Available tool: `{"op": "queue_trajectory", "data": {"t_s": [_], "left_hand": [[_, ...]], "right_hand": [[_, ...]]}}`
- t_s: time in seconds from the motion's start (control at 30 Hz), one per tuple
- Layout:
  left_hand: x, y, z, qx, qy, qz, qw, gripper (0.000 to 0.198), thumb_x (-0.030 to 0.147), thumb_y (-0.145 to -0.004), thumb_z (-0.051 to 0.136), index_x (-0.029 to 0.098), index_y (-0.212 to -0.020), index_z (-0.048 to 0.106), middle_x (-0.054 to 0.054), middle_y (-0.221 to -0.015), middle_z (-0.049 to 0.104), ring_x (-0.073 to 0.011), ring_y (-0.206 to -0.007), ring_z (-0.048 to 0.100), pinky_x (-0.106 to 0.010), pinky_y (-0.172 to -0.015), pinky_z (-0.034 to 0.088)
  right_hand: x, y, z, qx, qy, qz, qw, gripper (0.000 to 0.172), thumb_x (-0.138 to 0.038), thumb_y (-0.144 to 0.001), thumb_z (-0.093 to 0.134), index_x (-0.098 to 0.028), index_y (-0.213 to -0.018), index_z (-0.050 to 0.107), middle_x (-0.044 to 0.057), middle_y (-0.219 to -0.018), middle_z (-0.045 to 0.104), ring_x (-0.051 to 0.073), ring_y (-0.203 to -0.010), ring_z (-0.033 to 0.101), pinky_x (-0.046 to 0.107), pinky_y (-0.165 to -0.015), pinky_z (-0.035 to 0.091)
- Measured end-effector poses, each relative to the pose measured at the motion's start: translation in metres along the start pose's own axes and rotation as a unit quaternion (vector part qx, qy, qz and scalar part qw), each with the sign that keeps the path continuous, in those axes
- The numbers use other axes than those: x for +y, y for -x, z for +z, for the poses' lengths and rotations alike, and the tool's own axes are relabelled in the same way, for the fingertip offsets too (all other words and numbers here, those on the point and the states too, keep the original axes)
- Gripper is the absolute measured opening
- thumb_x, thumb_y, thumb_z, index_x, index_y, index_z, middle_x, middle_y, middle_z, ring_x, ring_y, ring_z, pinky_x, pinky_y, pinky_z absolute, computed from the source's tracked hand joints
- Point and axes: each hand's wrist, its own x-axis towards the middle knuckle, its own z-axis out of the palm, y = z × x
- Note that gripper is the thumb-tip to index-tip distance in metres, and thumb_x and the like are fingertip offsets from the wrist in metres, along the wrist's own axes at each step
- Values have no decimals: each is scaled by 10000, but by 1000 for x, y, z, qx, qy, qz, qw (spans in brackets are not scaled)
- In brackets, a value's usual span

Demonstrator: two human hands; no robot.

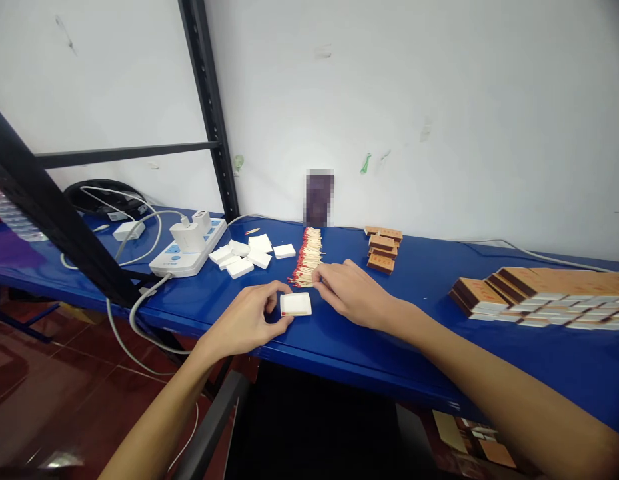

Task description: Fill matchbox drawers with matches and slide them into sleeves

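My left hand [249,317] pinches the left edge of a small white matchbox tray [296,304] that lies open side up on the blue table [419,333]. My right hand [350,290] lies just right of the tray, its fingertips closed on the near end of a pile of red-tipped matches [307,255]. Behind the tray the pile stretches away toward the wall.
Several white trays [245,256] lie left of the matches, beside a white power strip [186,250] with plugs and cables. Brown matchbox sleeves [383,248] sit behind my right hand. Rows of filled matchboxes [544,297] fill the right end. A black shelf post [209,107] stands at left.
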Motion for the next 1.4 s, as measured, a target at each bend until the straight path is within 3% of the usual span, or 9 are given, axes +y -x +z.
{"op": "queue_trajectory", "data": {"t_s": [0.2, 0.4, 0.57, 1.13, 1.4], "left_hand": [[-2, 0, 0, 13, -17, 25, 999, 259, 266, -802, 614, 206, -1052, 647, -10, -865, 552, -133, -683, 500, -257, -653, 414], [-3, 1, 0, 8, -9, 30, 999, 264, 283, -820, 617, 204, -1070, 644, -24, -953, 585, -136, -717, 518, -270, -687, 435], [-3, 0, -1, 1, -22, 24, 999, 272, 296, -822, 631, 200, -1076, 650, -1, -834, 557, -133, -683, 502, -268, -659, 413], [-6, 0, -4, -21, 7, 8, 1000, 314, 394, -797, 698, 248, -1074, 665, 17, -846, 542, -125, -702, 485, -253, -649, 390], [-8, -1, -2, -9, 15, 10, 1000, 302, 360, -802, 697, 238, -1076, 664, 19, -864, 543, -116, -694, 482, -246, -646, 392]], "right_hand": [[-15, 2, 2, 13, -58, -46, 997, 126, -224, -954, 431, -194, -879, 528, 12, -828, 657, 143, -712, 557, 294, -722, 294], [-1, -5, 9, 22, -5, 32, 999, 163, -233, -973, 413, -180, -919, 557, 46, -884, 686, 169, -755, 591, 299, -704, 297], [8, -9, 14, -2, 48, 8, 999, 179, -237, -989, 409, -181, -1007, 577, 71, -1014, 680, 199, -888, 608, 312, -731, 302], [10, -13, 16, -11, 42, -5, 999, 182, -220, -993, 376, -174, -925, 539, 61, -959, 662, 178, -833, 589, 306, -730, 291], [-6, 0, 3, 49, -79, -65, 994, 68, -186, -908, 478, -186, -870, 535, 15, -857, 646, 136, -723, 544, 279, -718, 315]]}}
